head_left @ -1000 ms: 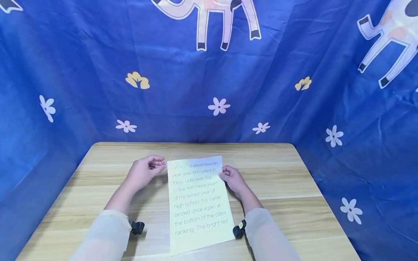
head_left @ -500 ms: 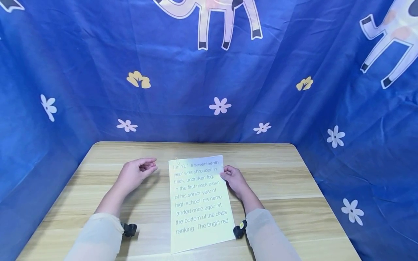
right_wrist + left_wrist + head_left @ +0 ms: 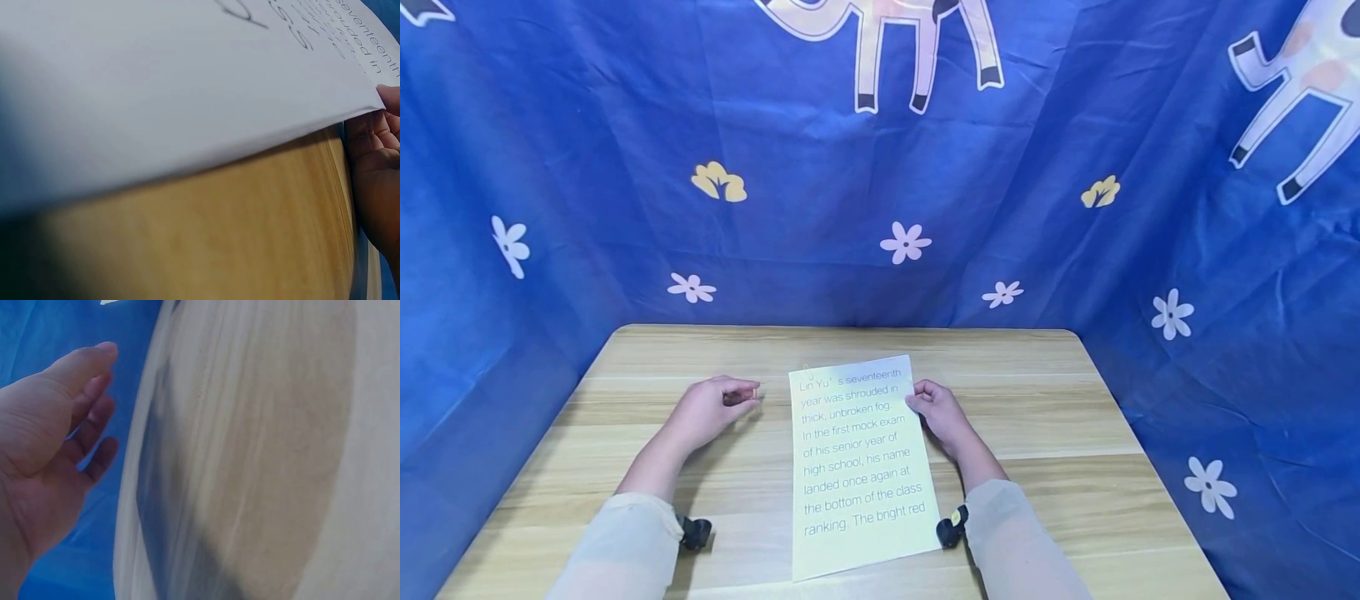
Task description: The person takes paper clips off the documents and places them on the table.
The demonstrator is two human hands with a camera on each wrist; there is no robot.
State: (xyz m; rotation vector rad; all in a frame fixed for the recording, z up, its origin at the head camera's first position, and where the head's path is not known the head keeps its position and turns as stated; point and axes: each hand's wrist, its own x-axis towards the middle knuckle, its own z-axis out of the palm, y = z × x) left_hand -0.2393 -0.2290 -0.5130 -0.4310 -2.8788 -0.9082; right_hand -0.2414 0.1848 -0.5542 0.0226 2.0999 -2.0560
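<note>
A printed sheet of paper (image 3: 857, 467) is slightly tilted over the table, its large text facing me. My right hand (image 3: 936, 410) pinches its right edge near the top; in the right wrist view that hand (image 3: 378, 169) has the thumb over the paper (image 3: 125, 94) and curled fingers below it. A small, faint wire loop, like a paper clip (image 3: 807, 372), sits at the sheet's top left corner. To the left of the sheet, my left hand (image 3: 709, 411) hovers apart from it. Its fingers are loosely bent, with nothing visible between them in the left wrist view.
The wooden table (image 3: 1045, 400) lies under both hands. Blue curtains (image 3: 820, 167) with white flowers and animal figures surround its back and sides. A black wrist camera (image 3: 696, 533) is on the left wrist, another black camera (image 3: 951, 529) on the right.
My left hand has drawn away to the left from the sheet's top left corner, then dipped slightly. My right hand keeps its grip on the paper, which has barely moved.
</note>
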